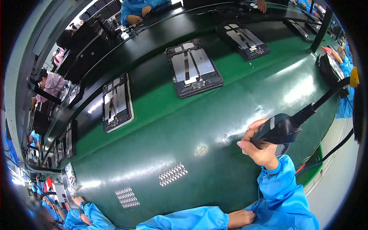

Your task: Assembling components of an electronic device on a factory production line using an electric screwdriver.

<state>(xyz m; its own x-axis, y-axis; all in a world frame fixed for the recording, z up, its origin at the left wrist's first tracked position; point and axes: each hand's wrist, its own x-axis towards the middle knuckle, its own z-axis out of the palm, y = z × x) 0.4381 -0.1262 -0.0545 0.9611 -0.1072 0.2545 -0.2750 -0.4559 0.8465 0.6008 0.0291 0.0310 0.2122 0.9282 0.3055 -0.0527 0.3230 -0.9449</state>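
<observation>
My right hand [257, 147] grips a black electric screwdriver [278, 130] above the right side of the green conveyor belt [161, 145]; its black cable [326, 96] runs up to the right. My left hand [240, 219] rests at the belt's near edge with its fingers curled and nothing in it. Both arms wear blue sleeves. The nearest opened tablet in a black tray [194, 69] lies farther up the belt, well away from both hands. Two small sheets of silver parts [173, 174] [127, 197] lie on the belt to the left of my hands.
More opened tablets in trays [117, 102] [245, 40] ride the belt to the left and far right. Another person's hands in blue sleeves [82, 214] work at the lower left. Other workers sit across the belt [134, 9] and along the right side [345, 76].
</observation>
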